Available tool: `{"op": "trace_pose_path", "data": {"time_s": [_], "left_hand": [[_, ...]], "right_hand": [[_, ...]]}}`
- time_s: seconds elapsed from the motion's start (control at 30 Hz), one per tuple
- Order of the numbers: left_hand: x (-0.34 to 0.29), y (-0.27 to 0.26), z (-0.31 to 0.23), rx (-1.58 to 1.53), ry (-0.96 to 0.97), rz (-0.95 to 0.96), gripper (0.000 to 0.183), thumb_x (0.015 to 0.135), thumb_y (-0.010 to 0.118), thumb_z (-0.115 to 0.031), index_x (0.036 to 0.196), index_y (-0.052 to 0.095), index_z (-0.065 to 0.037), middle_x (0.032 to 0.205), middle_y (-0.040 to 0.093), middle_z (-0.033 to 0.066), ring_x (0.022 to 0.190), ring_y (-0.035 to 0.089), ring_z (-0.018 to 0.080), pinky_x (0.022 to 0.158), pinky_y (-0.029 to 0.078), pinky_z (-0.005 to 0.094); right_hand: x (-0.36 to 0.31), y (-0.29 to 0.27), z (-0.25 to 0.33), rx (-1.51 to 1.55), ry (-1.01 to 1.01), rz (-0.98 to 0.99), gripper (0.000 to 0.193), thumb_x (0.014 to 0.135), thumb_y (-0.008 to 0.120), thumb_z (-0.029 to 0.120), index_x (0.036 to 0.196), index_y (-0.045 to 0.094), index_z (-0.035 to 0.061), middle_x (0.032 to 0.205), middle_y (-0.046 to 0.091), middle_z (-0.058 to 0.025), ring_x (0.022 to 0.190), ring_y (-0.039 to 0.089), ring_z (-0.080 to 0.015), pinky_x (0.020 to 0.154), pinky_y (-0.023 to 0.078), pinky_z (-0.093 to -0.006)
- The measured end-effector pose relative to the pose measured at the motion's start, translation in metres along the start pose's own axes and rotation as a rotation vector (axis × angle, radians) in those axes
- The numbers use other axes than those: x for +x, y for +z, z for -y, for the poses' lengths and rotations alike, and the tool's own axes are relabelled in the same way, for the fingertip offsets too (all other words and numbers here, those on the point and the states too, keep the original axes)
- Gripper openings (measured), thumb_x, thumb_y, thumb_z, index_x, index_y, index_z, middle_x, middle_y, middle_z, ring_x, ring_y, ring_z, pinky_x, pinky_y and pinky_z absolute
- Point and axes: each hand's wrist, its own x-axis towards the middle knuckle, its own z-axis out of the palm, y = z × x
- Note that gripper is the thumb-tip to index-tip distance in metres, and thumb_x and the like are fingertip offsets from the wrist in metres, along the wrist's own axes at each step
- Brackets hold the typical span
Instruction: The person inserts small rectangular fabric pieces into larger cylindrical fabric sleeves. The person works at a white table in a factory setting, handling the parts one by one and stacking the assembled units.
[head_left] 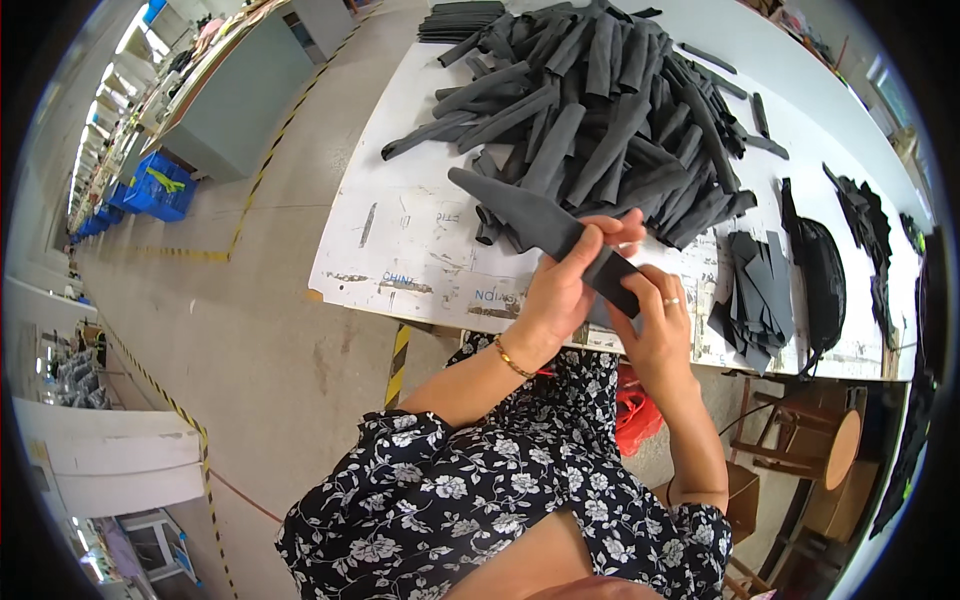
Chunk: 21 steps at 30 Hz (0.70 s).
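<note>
A long dark grey fabric piece [515,207] slants across both hands above the near edge of the white table [350,230]. My left hand [570,280] is closed around its middle, thumb on top. At its lower right end, my right hand [655,315] pinches the fabric between thumb and fingers. The piece widens toward its far left part and narrows to a rounded tip. Just beyond my hands lies a big heap of rolled dark grey fabric pieces [600,130].
Flat dark fabric pieces [757,300] lie at the right, beside a black pouch [820,270]. A neat dark stack [460,22] sits at the far left corner. A wooden stool [840,450] and a red bag [637,412] are under the table. Blue crates [160,187] stand across the aisle.
</note>
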Motion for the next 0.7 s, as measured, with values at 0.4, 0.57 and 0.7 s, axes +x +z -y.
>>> {"op": "trace_pose_path", "data": {"time_s": [0.4, 0.57, 0.7], "left_hand": [[0.0, -0.004, 0.012, -0.129, -0.044, -0.076, 0.031, 0.103, 0.055, -0.028, 0.123, 0.06, -0.005, 0.131, 0.062, 0.0153, 0.128, 0.055, 0.0282, 0.111, 0.042, 0.0445], [0.005, -0.005, -0.011, -0.087, 0.145, 0.071, 0.03, 0.104, 0.052, -0.027, 0.124, 0.058, -0.006, 0.118, 0.069, 0.0158, 0.128, 0.055, 0.0358, 0.115, 0.035, 0.0514], [-0.001, 0.017, -0.005, -0.089, 0.208, 0.029, 0.029, 0.103, 0.053, -0.026, 0.121, 0.059, -0.004, 0.112, 0.071, 0.014, 0.127, 0.056, 0.0336, 0.116, 0.034, 0.0482]], "right_hand": [[0.0, -0.003, -0.016, 0.067, -0.006, 0.144, 0.032, 0.078, 0.076, 0.0, 0.103, 0.056, 0.0024, 0.11, 0.06, -0.0183, 0.094, 0.063, -0.0377, 0.076, 0.053, -0.0451], [0.008, -0.016, -0.022, 0.08, -0.157, 0.104, 0.027, 0.078, 0.075, -0.003, 0.099, 0.058, 0.0011, 0.104, 0.062, -0.0167, 0.083, 0.064, -0.0354, 0.067, 0.053, -0.0433], [0.017, -0.016, -0.014, 0.153, -0.198, 0.008, 0.022, 0.076, 0.074, -0.008, 0.09, 0.058, -0.0013, 0.097, 0.062, -0.0162, 0.075, 0.064, -0.0329, 0.06, 0.053, -0.0397]]}}
